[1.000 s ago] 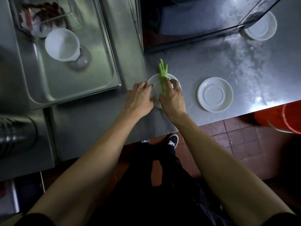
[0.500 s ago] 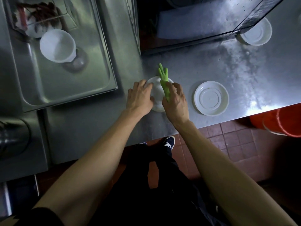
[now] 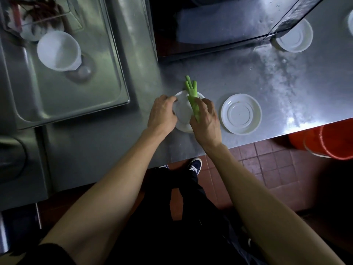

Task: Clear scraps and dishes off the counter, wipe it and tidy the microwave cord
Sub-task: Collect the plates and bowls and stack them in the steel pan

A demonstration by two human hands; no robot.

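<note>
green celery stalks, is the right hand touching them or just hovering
Touching. The head view shows the right hand with its thumb pressed on the green celery stalks, holding them over the small white plate.

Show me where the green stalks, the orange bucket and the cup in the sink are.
Green stalks (image 3: 191, 90), head view: on the stems beyond the fingers.
Orange bucket (image 3: 336, 139), head view: on its orange side wall.
Cup (image 3: 57, 50), head view: on its white inside.
</note>
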